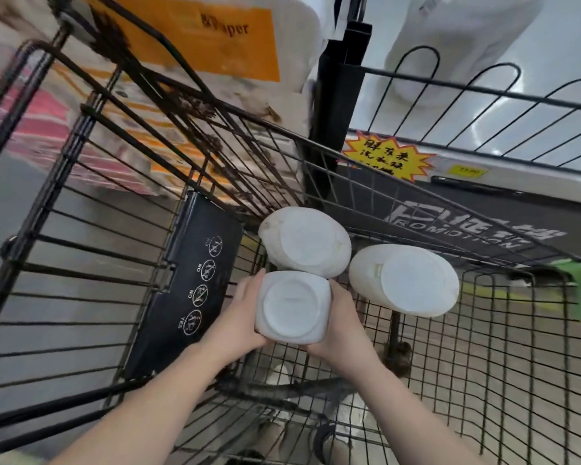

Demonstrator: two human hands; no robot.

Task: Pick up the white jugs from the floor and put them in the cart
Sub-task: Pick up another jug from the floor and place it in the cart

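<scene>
Inside the black wire cart point(91, 270) I hold a white jug point(292, 307) with its flat bottom facing me. My left hand point(239, 317) grips its left side and my right hand point(341, 327) grips its right side. Two more white jugs lie in the cart with their bottoms towards me: one point(306, 241) just beyond the held jug and touching it, the other point(405, 280) to the right of it. The necks and handles of all three are hidden.
A black child-seat flap point(195, 283) with warning symbols hangs on the cart's left. Packs of paper goods point(195, 45) are stacked beyond the cart. A wire-fronted promotion shelf point(483, 135) with a yellow star label stands at the right. The floor shows through the cart mesh.
</scene>
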